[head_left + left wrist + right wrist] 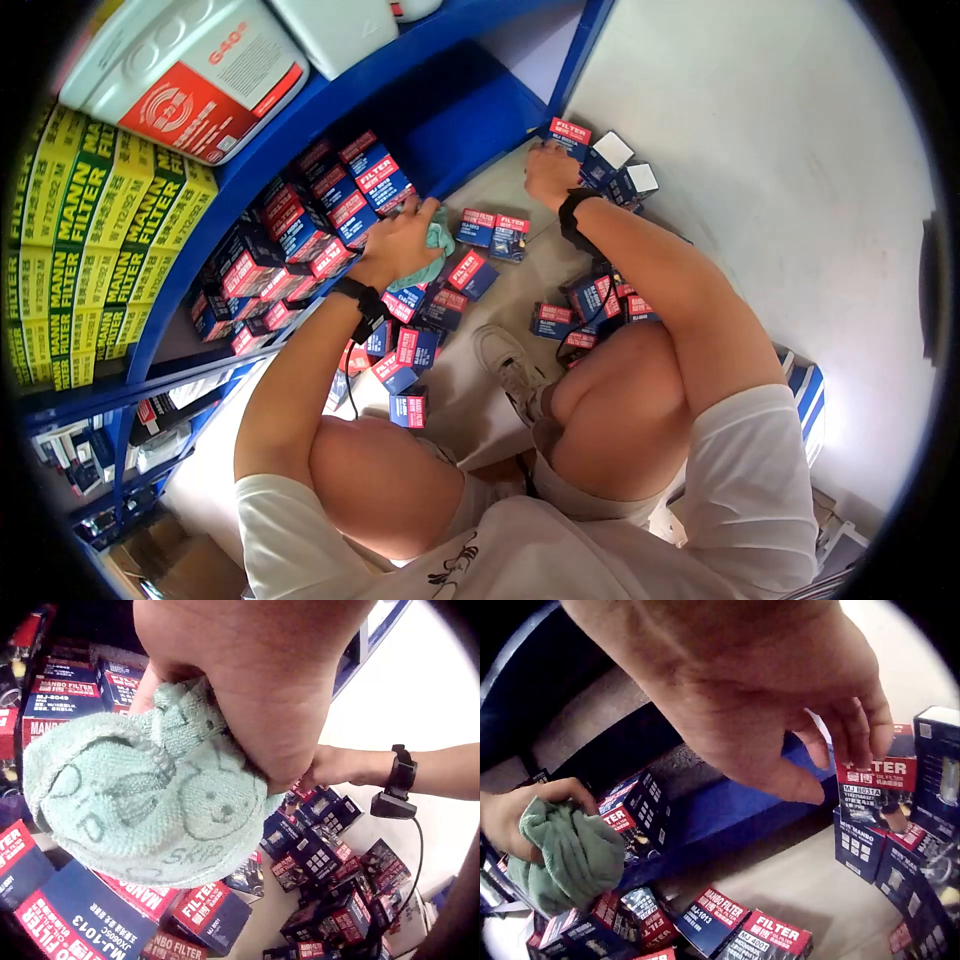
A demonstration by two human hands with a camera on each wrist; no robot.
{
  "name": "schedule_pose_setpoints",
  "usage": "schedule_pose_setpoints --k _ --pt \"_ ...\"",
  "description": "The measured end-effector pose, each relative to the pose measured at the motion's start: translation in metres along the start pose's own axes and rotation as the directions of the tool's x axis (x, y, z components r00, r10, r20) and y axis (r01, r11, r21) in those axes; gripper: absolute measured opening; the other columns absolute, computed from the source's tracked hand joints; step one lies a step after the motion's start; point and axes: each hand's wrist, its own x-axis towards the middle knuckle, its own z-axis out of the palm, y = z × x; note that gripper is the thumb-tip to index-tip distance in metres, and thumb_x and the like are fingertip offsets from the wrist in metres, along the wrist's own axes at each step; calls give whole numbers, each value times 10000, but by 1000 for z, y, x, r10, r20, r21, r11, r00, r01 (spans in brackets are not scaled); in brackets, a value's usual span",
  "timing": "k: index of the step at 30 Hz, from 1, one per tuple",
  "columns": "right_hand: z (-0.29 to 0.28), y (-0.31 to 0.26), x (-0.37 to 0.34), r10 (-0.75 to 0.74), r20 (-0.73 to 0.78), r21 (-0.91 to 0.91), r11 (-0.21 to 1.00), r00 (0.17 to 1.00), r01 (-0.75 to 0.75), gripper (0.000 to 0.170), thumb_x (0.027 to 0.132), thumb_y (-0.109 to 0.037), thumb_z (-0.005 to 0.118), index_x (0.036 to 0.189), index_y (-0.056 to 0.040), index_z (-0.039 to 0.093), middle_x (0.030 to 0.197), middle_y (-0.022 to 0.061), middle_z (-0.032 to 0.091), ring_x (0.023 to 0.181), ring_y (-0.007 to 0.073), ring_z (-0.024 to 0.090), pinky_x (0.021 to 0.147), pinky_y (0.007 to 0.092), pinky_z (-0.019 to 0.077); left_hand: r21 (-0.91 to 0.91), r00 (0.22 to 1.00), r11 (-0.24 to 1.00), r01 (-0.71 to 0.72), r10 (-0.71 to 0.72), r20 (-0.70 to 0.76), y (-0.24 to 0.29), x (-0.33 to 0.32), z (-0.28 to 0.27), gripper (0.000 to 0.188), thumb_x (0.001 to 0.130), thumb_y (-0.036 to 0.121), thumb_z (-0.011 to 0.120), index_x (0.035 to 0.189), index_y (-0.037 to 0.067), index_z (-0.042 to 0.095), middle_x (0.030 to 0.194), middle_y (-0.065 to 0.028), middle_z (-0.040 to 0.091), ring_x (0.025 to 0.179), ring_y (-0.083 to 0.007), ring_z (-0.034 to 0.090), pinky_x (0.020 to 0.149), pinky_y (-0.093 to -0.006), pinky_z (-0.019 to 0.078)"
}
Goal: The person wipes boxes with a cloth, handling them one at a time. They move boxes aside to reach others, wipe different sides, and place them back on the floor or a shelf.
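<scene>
My left hand (400,245) grips a pale green terry cloth (150,802) with a printed bear face, bunched in the palm. It is beside the stacked oil filter boxes (350,200) on the lower shelf. My right hand (553,175) reaches over the floor, fingers loosely bent and thumb held apart. Its fingertips are right by a red and blue filter box (877,776) that rests on other boxes by the wall. Two filter boxes (493,232) sit side by side on the floor between the hands.
More filter boxes (410,345) lie in a loose pile below my left hand, and another cluster (590,305) is by my right knee. The blue shelf edge (235,190) curves along the left. Yellow-green filter boxes (85,230) and a white jug (200,80) stand on the shelving.
</scene>
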Motion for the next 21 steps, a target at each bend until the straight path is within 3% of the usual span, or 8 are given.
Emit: schedule_pose_setpoints --k 3,5,7,11,13,17,20,21 --pt "-19 0 -5 -81 -95 -78 994 992 74 207 874 -159 577 1022 -75 695 1074 131 641 1005 310 627 767 415 518 4 999 1000 28 -28 32 0 7 2 707 775 372 741 1350 99 432 1324 -232 533 1091 -423 636 882 -491 555" --pt "-28 1 -6 -93 -95 -77 993 991 86 216 865 -149 576 1020 -56 696 1095 138 613 1028 315 593 808 428 492 23 999 1000 -17 18 -30 -3 13 7 706 777 375 740 1352 106 433 1327 -215 528 1088 -421 634 876 -487 559" --pt "-28 2 -6 -96 -46 -121 989 994 90 408 744 -131 697 1114 18 614 1104 208 578 1034 365 594 821 445 531 11 999 1000 -22 23 -41 0 17 6 697 779 371 739 1347 107 435 1323 -207 526 1091 -420 631 871 -486 561" --pt "-10 13 0 -69 -59 -121 991 996 62 517 766 -140 688 1243 22 574 1225 250 559 1113 390 577 863 450 522 10 999 1000 -27 27 -46 6 23 7 663 784 359 735 1322 105 441 1295 -183 523 1056 -421 644 848 -486 567" --pt "10 24 10 -108 -162 -213 974 981 72 502 958 -207 456 1430 -36 473 1335 248 548 1199 384 547 945 490 462 26 1000 999 -19 19 -16 13 22 5 656 784 358 734 1314 105 441 1286 -183 524 1026 -424 654 832 -490 570" --pt "23 39 27 -81 -201 -203 978 976 40 545 948 -181 467 1457 11 424 1384 268 520 1259 402 525 1009 514 436 27 1000 1000 -15 15 24 15 26 10 678 765 354 744 1326 120 444 1274 -174 536 1004 -436 654 827 -513 568" --pt "13 53 40 -114 -186 -59 993 976 104 549 921 -176 518 1413 53 437 1333 255 555 1214 394 557 1011 521 434 13 1000 1000 -10 9 28 16 27 9 682 766 357 747 1330 123 442 1280 -170 535 995 -436 657 822 -510 570" --pt "4 56 44 -78 -33 10 997 996 79 535 895 -186 563 1368 51 477 1299 239 571 1198 379 561 994 508 443 13 1000 1000 -7 7 29 16 26 9 682 766 357 747 1330 123 442 1280 -170 535 995 -436 657 822 -510 570"
